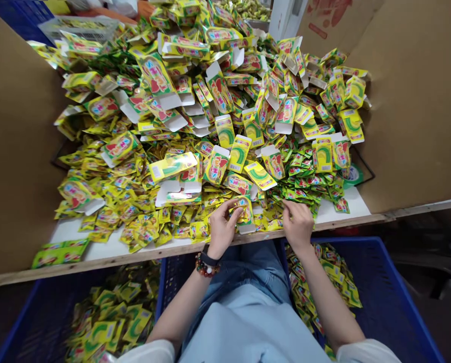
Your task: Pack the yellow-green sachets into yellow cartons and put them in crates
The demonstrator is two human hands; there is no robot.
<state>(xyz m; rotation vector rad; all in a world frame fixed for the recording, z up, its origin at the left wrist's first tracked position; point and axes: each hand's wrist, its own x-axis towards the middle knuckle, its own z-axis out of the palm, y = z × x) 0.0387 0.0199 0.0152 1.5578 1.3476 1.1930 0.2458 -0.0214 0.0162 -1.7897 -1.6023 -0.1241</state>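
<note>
My left hand point(222, 226) holds a small yellow-green box point(246, 216) upright at the table's front edge, its thumb and fingers closed on it. The box's white flap hangs open at the lower end. To the right, my right hand point(298, 224) is at the front of the green sachets point(298, 194), fingers curled together; what its fingertips hold, if anything, is too small to make out. Yellow sachets point(145, 222) lie in front and to the left. Behind both hands rises a large heap of yellow boxes point(217, 93), many with white flaps open.
Cardboard walls point(417, 111) flank the white table point(108, 246). Below its wooden edge, a blue crate point(384, 292) on the right and another blue crate point(32, 322) on the left hold packets. A green strip of packets point(61, 253) lies at the left front corner.
</note>
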